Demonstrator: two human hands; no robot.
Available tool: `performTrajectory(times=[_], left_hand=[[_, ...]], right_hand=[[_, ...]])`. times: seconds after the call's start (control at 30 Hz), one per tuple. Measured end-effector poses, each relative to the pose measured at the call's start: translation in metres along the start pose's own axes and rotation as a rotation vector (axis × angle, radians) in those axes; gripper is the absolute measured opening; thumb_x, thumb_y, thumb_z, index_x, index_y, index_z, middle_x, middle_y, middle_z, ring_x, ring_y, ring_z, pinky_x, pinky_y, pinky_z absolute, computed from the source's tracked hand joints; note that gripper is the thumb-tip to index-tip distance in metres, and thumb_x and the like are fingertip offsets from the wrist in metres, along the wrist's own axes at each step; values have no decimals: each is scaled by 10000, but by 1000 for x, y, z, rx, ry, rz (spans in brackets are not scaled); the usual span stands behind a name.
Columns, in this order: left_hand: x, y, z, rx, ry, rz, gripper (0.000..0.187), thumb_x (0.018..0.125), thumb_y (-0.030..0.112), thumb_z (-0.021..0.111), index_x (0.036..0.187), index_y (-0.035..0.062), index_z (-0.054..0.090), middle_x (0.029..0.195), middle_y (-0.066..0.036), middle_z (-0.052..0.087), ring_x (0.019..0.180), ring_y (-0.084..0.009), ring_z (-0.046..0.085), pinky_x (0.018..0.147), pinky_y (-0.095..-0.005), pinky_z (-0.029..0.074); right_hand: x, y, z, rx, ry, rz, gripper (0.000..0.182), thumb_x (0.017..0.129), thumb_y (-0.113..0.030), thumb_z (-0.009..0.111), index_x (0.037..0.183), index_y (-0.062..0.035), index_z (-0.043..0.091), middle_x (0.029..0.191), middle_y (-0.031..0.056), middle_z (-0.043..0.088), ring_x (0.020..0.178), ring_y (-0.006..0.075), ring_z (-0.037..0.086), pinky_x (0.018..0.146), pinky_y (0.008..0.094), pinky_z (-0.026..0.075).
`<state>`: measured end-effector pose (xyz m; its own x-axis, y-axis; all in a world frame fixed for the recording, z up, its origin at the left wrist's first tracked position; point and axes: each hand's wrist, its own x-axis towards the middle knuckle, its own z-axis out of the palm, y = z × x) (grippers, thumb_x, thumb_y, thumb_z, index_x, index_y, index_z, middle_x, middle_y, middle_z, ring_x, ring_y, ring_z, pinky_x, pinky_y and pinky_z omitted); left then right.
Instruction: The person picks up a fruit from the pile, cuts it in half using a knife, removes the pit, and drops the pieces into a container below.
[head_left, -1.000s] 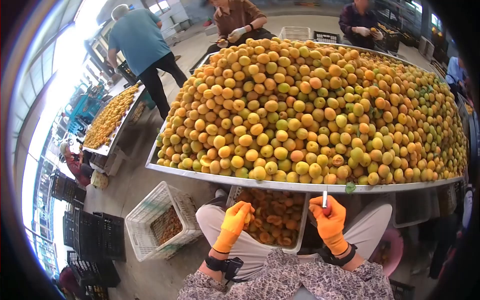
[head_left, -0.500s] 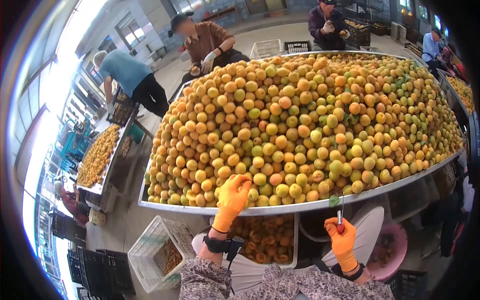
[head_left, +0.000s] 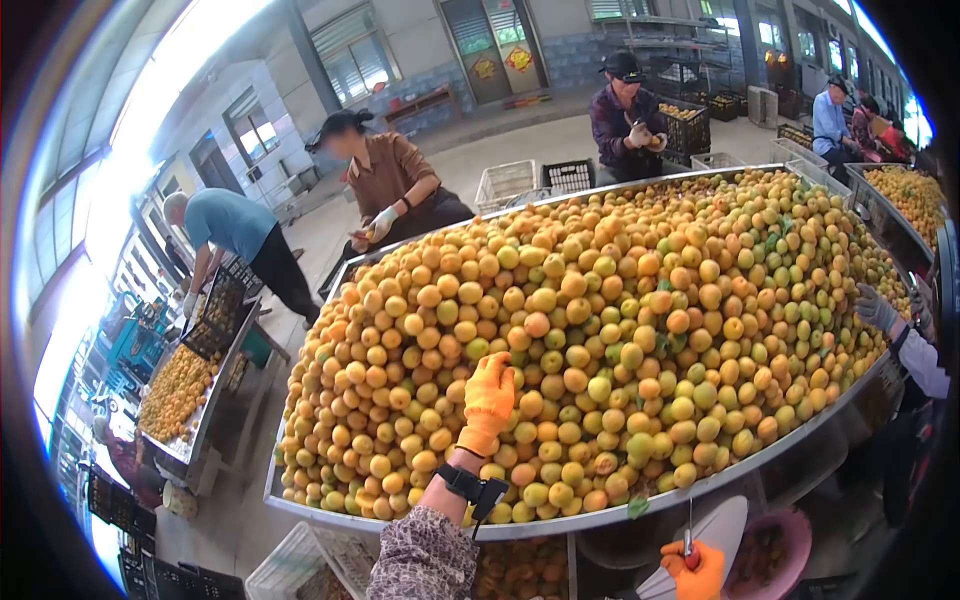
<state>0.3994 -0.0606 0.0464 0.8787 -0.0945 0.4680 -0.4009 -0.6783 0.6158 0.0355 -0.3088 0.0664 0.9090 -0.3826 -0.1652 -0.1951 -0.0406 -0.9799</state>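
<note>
My left hand point(head_left: 489, 400), in an orange glove, reaches over the heap of apricots point(head_left: 560, 350) with its fingers curled down on the fruit; whether one is gripped is hidden. Low at the right, my right hand point(head_left: 692, 570), gloved in orange too, is closed around a small knife point(head_left: 691, 545) with a red handle. The thin blade points up at the table's near rim point(head_left: 600, 517), beside a green leaf point(head_left: 638, 508).
Below the rim are a white crate point(head_left: 290, 565), a bin of opened fruit point(head_left: 520, 568) and a pink basin point(head_left: 790, 545). A co-worker's gloved hand point(head_left: 876, 308) touches the heap at right. Other people work beyond the table and at left.
The view has tilted up. My left hand has moved from the heap's near edge farther onto the fruit. My right hand still holds the knife. A co-worker's gloved hand now shows at the right.
</note>
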Motion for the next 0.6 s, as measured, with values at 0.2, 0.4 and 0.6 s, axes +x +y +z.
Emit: performTrajectory(times=[0.2,0.4,0.6], left_hand=[[78,23,53,135,-2,239,394,810,101,647,1192,145,563,1165,-116,589,1024,-316,586,847,-418,475],[85,26,60,588,-217,268,420,741,94,657,1142,179,570,1128,-124,579,1021,-312,562,815,-422,443],[-4,57,5,-1204,-466,-327,449,876,211,637,1262,21,507,1119,-113,605,911,-169,576,708,-263,470]], right_hand=[[5,-7,-16,-75,159,83,123,834,-59,693,948,-16,711,708,17,651,658,81,558,616,257,459],[20,-28,-15,-28,145,114,132,839,-79,689,954,-17,701,675,-3,622,653,76,560,616,253,462],[44,5,13,235,-52,84,135,842,-27,554,970,12,537,693,57,592,500,53,439,460,203,347]])
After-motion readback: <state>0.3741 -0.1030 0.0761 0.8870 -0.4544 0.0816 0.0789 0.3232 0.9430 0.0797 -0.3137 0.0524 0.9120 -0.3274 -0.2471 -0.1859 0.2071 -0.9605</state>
